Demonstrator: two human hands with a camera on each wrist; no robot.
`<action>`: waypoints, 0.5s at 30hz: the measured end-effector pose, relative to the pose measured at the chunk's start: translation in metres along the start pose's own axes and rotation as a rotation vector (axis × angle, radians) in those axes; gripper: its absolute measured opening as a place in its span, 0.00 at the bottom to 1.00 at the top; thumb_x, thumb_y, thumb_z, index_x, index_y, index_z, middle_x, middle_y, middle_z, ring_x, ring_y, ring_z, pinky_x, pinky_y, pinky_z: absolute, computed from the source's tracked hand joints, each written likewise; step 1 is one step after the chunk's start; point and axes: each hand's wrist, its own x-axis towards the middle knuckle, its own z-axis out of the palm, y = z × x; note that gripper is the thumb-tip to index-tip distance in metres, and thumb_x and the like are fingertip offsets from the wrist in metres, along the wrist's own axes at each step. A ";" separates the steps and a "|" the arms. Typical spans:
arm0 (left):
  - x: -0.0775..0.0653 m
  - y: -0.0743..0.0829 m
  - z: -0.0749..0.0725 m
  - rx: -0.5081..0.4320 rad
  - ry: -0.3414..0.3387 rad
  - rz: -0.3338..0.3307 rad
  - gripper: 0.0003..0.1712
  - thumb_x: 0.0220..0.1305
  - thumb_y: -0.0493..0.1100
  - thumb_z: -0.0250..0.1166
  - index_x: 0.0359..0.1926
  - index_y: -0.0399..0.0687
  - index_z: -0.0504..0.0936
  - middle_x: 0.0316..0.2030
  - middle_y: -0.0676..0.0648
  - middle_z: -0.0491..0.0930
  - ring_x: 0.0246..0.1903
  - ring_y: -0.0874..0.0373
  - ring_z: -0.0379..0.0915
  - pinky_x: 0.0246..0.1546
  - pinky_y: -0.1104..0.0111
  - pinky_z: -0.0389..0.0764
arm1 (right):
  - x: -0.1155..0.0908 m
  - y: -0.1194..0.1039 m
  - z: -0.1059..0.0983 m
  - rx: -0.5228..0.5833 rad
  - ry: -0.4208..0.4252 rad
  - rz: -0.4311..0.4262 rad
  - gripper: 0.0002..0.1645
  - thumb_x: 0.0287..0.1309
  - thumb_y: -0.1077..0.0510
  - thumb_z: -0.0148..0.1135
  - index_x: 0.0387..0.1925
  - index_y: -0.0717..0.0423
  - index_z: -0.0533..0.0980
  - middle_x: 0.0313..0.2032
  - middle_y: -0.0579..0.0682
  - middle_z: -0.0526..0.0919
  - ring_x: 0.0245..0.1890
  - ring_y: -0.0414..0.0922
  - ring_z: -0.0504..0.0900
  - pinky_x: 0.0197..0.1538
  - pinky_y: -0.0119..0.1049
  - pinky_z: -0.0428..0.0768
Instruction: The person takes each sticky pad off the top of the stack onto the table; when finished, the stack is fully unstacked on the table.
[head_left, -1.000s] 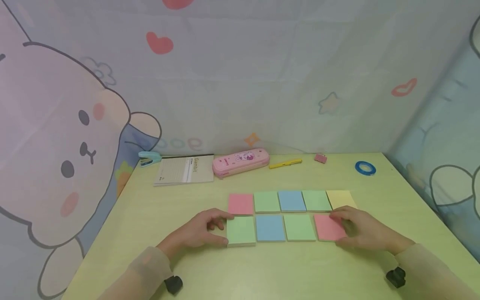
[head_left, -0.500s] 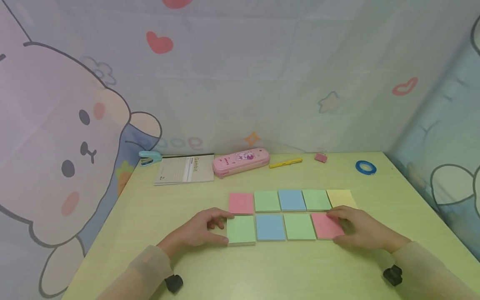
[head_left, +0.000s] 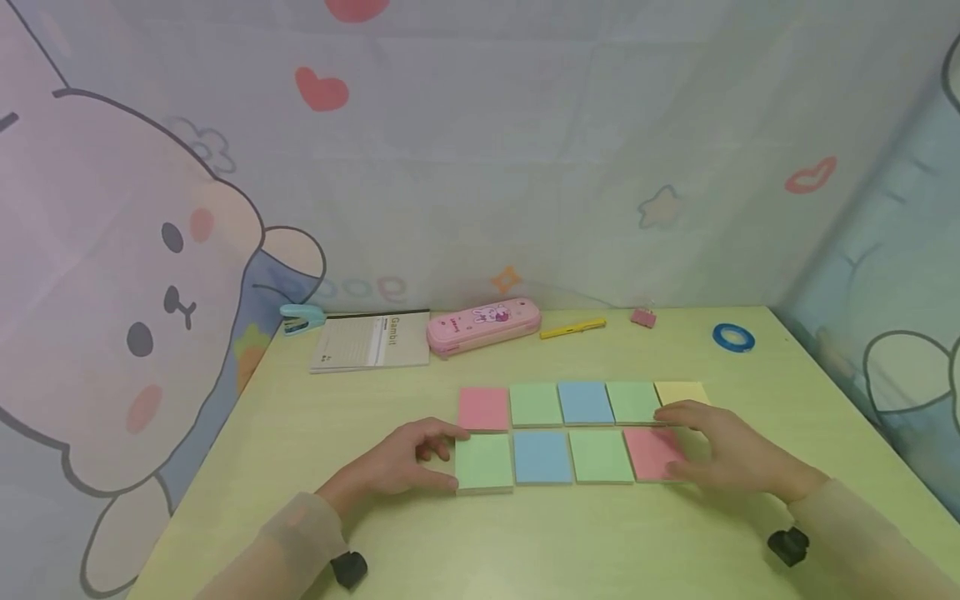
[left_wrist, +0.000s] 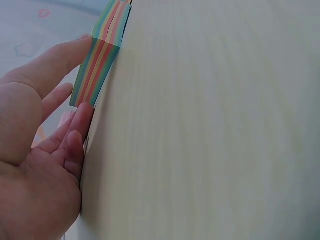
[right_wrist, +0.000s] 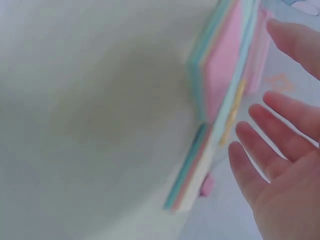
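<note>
Square sticky note pads lie in two rows on the table, each a stack of coloured layers. In the head view my left hand [head_left: 405, 458] pinches the left side of the front row's first green sticky note pad [head_left: 483, 463], thumb at its near corner and a finger at the far one. The left wrist view shows its striped edge [left_wrist: 95, 75] between thumb and fingers. My right hand [head_left: 723, 450] is spread beside the pink sticky note pad [head_left: 654, 455] at the front row's right end. In the right wrist view its fingers stand apart, off the pink pad [right_wrist: 225, 65].
Behind the front row lie pink [head_left: 483, 408], green, blue [head_left: 586, 403] and yellow pads [head_left: 682, 393]. Along the table's back are a stapler [head_left: 302, 318], a notebook [head_left: 371, 342], a pink pencil case [head_left: 483, 327], a yellow pen [head_left: 572, 328], a pink clip [head_left: 642, 317] and blue tape [head_left: 733, 337].
The pink pad at the front right slid left against the green pad beside it. My right hand moved left with it, then its fingers spread off the pad. My left hand stayed put.
</note>
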 end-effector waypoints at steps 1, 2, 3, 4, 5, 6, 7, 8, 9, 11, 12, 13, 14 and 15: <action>0.000 0.000 0.000 0.004 0.001 -0.001 0.35 0.58 0.46 0.82 0.66 0.51 0.81 0.46 0.47 0.82 0.48 0.52 0.75 0.50 0.68 0.73 | 0.004 -0.004 0.000 0.010 0.015 0.001 0.37 0.57 0.45 0.80 0.63 0.57 0.80 0.62 0.50 0.83 0.63 0.56 0.79 0.61 0.59 0.78; 0.000 0.000 0.000 0.007 0.003 -0.001 0.36 0.58 0.46 0.82 0.66 0.51 0.81 0.46 0.47 0.82 0.48 0.52 0.75 0.50 0.67 0.73 | 0.009 -0.008 0.000 0.022 0.026 -0.003 0.37 0.58 0.45 0.79 0.64 0.58 0.79 0.62 0.51 0.82 0.64 0.57 0.78 0.61 0.60 0.78; 0.000 0.001 0.000 0.009 0.005 -0.001 0.36 0.58 0.46 0.82 0.66 0.51 0.81 0.47 0.48 0.82 0.48 0.52 0.75 0.51 0.67 0.73 | 0.014 -0.012 0.002 0.036 0.036 -0.008 0.37 0.59 0.45 0.79 0.64 0.59 0.78 0.62 0.52 0.82 0.65 0.58 0.78 0.61 0.60 0.78; 0.000 0.001 0.000 0.010 0.006 -0.001 0.36 0.58 0.46 0.82 0.66 0.51 0.81 0.47 0.48 0.82 0.49 0.52 0.75 0.51 0.67 0.73 | 0.020 -0.017 0.004 0.051 0.040 -0.014 0.38 0.60 0.45 0.78 0.65 0.60 0.77 0.63 0.53 0.82 0.65 0.58 0.78 0.61 0.61 0.78; 0.000 0.002 -0.001 0.011 0.007 0.000 0.36 0.58 0.46 0.82 0.66 0.52 0.81 0.47 0.48 0.82 0.49 0.52 0.75 0.51 0.67 0.73 | 0.026 -0.023 0.006 0.072 0.041 -0.019 0.39 0.60 0.45 0.77 0.66 0.60 0.76 0.64 0.54 0.81 0.65 0.59 0.78 0.61 0.61 0.77; 0.000 0.003 -0.001 0.012 0.009 0.001 0.36 0.58 0.46 0.82 0.66 0.52 0.81 0.47 0.48 0.82 0.49 0.52 0.75 0.51 0.67 0.73 | 0.032 -0.030 0.010 0.092 0.037 -0.022 0.39 0.61 0.45 0.77 0.67 0.60 0.76 0.64 0.54 0.80 0.66 0.59 0.77 0.62 0.61 0.77; 0.000 0.003 -0.001 0.011 0.009 0.000 0.36 0.58 0.46 0.82 0.66 0.52 0.81 0.47 0.48 0.82 0.49 0.52 0.76 0.52 0.67 0.73 | 0.039 -0.037 0.013 0.115 0.029 -0.029 0.40 0.61 0.45 0.76 0.68 0.60 0.75 0.65 0.55 0.80 0.67 0.60 0.76 0.63 0.62 0.76; 0.000 0.004 -0.001 0.007 0.010 0.001 0.36 0.58 0.46 0.82 0.66 0.52 0.81 0.48 0.47 0.82 0.49 0.52 0.76 0.52 0.67 0.73 | 0.046 -0.045 0.017 0.132 0.019 -0.042 0.40 0.62 0.45 0.76 0.68 0.60 0.74 0.66 0.55 0.79 0.68 0.60 0.76 0.65 0.62 0.75; -0.001 0.004 -0.001 0.004 0.010 0.003 0.35 0.58 0.46 0.82 0.66 0.52 0.81 0.48 0.47 0.82 0.49 0.52 0.76 0.52 0.67 0.73 | 0.053 -0.052 0.022 0.146 0.008 -0.052 0.41 0.62 0.44 0.76 0.69 0.59 0.74 0.66 0.55 0.79 0.68 0.58 0.76 0.65 0.60 0.75; -0.001 0.004 -0.001 -0.001 0.008 0.006 0.35 0.58 0.46 0.82 0.66 0.52 0.81 0.48 0.47 0.82 0.49 0.51 0.75 0.52 0.67 0.73 | 0.066 -0.069 0.030 0.180 -0.028 -0.070 0.42 0.62 0.44 0.75 0.70 0.59 0.72 0.68 0.54 0.78 0.69 0.58 0.74 0.68 0.60 0.73; -0.001 0.003 0.000 -0.003 0.007 0.008 0.35 0.58 0.46 0.81 0.66 0.52 0.81 0.47 0.47 0.82 0.49 0.51 0.75 0.52 0.67 0.73 | 0.072 -0.077 0.035 0.194 -0.049 -0.082 0.42 0.63 0.43 0.75 0.71 0.59 0.72 0.68 0.54 0.77 0.71 0.58 0.73 0.69 0.60 0.72; -0.001 0.002 0.000 -0.007 0.006 0.009 0.35 0.58 0.46 0.81 0.66 0.52 0.81 0.47 0.47 0.82 0.49 0.51 0.75 0.51 0.67 0.73 | 0.078 -0.085 0.039 0.202 -0.070 -0.098 0.43 0.63 0.44 0.75 0.71 0.59 0.71 0.69 0.54 0.77 0.71 0.58 0.72 0.70 0.59 0.70; -0.001 0.001 0.000 -0.009 0.005 0.010 0.35 0.59 0.45 0.81 0.66 0.51 0.81 0.47 0.47 0.82 0.49 0.51 0.75 0.51 0.67 0.73 | 0.084 -0.093 0.044 0.211 -0.093 -0.113 0.43 0.63 0.43 0.74 0.72 0.59 0.71 0.69 0.53 0.76 0.72 0.57 0.72 0.71 0.59 0.70; -0.002 0.001 0.001 -0.010 0.004 0.011 0.35 0.59 0.45 0.81 0.66 0.51 0.81 0.48 0.47 0.82 0.49 0.51 0.76 0.51 0.67 0.73 | 0.089 -0.100 0.048 0.219 -0.117 -0.127 0.44 0.63 0.43 0.74 0.72 0.59 0.71 0.70 0.53 0.76 0.71 0.55 0.72 0.71 0.58 0.70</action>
